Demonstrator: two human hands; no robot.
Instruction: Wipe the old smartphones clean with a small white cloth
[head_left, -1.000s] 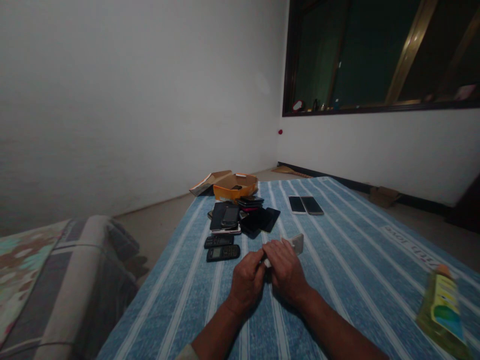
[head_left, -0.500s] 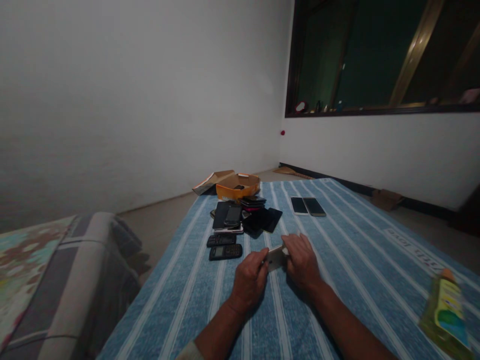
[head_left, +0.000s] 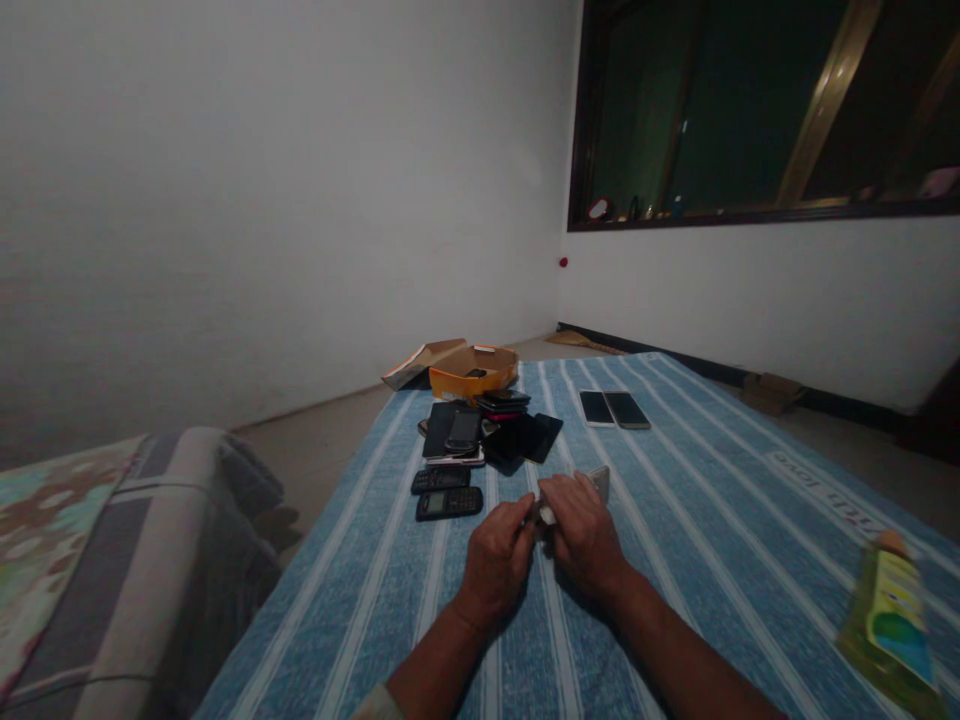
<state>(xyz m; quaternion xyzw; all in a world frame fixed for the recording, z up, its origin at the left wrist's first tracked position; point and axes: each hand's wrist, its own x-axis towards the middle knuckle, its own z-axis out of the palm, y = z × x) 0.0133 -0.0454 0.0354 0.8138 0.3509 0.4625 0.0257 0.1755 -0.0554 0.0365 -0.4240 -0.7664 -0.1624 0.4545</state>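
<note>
Above the striped cloth, my left hand (head_left: 495,560) is closed on the left end of a pale smartphone (head_left: 601,482). Its right end sticks out past my right hand (head_left: 581,530), which covers the phone's middle. A small crumpled white wipe (head_left: 547,515) shows under the right fingers, pressed against the phone. To the left lie two black keypad phones (head_left: 450,503), one behind the other. Behind them is a heap of dark phones (head_left: 517,440), with another black phone (head_left: 464,430) on top of a dark flat device.
Two smartphones (head_left: 613,409) lie side by side farther back. An orange cardboard box (head_left: 472,380) stands at the far edge. A bottle of yellow-green liquid (head_left: 892,625) is at the right front. The blue striped cloth (head_left: 675,600) covers the surface; a bed (head_left: 172,560) stands left.
My right hand has slid left along the phone with the white wipe, uncovering the phone's right end. My left hand has kept its hold in nearly the same place.
</note>
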